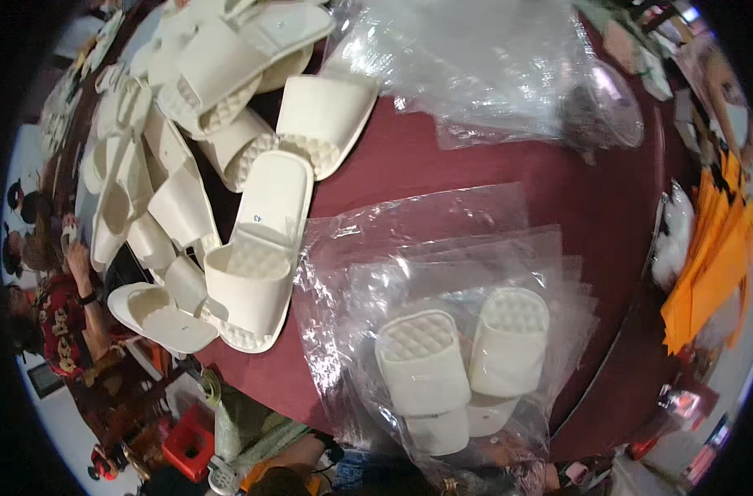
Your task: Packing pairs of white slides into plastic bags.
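Closest to the camera, right of centre in the lower frame, lie two cream-white slippers with bumpy-textured insoles (pixel 426 380) — side by side, bumpy toe ends toward the top of the picture, smooth heels toward the bottom. Clear, glossy plastic bags (pixel 335 314) spread around them in overlapping sheets, and film runs over at least their lower parts.

At the bottom edge, what seems to be part of the person's hand (pixel 509 453) shows dimly through the film near the heels; which hand it is, and whether its fingers are apart, together or clamped on the plastic, cannot be told.

All this rests on a dark red tabletop (pixel 624 207). A loose heap of matching cream-white slippers (pixel 178 198) fills the upper left — soles, straps and heels at many angles. Another stack of clear plastic bags (pixel 492 66) covers the top centre. Bright orange folded material (pixel 711 256) hangs at the right edge; a co-worker in a red patterned shirt (pixel 66 331) appears at far left.
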### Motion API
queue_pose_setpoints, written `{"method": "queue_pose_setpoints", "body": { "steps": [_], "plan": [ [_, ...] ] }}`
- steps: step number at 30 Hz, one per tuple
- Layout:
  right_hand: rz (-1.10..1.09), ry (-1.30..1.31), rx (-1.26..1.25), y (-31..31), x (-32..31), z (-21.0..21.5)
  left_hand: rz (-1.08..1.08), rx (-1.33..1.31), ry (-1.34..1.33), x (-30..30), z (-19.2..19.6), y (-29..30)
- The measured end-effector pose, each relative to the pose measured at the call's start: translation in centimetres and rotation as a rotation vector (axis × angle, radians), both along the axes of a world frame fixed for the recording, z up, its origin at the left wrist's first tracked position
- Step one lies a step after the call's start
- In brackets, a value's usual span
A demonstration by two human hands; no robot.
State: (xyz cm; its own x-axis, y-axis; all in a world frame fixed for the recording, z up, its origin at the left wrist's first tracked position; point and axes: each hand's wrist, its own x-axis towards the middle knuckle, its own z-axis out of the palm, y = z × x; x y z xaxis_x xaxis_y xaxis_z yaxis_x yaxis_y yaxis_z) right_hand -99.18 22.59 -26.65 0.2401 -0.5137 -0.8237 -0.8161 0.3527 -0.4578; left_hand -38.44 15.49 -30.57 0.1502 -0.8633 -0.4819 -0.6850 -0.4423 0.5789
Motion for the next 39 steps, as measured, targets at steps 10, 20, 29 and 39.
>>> {"method": "queue_pose_setpoints", "body": {
  "steps": [10,20,29,39],
  "plan": [
    [-0.400,0.096,-0.319,8.0,7.5,0.4,-0.338,-0.459,0.131,3.6,-7.1,-13.3],
    [-0.454,0.113,-0.549,14.7,11.0,5.3,-0.749,-0.181,-0.196,-4.9,-1.1,-14.8],
    [-0.478,0.105,-0.749,13.4,8.4,10.0,-1.057,0.036,-0.149,-5.7,22.4,-11.6],
    [-0.808,0.112,-0.698,11.5,11.8,24.7,-0.899,-0.742,0.512,-11.3,37.8,-7.5]
  ]
}}
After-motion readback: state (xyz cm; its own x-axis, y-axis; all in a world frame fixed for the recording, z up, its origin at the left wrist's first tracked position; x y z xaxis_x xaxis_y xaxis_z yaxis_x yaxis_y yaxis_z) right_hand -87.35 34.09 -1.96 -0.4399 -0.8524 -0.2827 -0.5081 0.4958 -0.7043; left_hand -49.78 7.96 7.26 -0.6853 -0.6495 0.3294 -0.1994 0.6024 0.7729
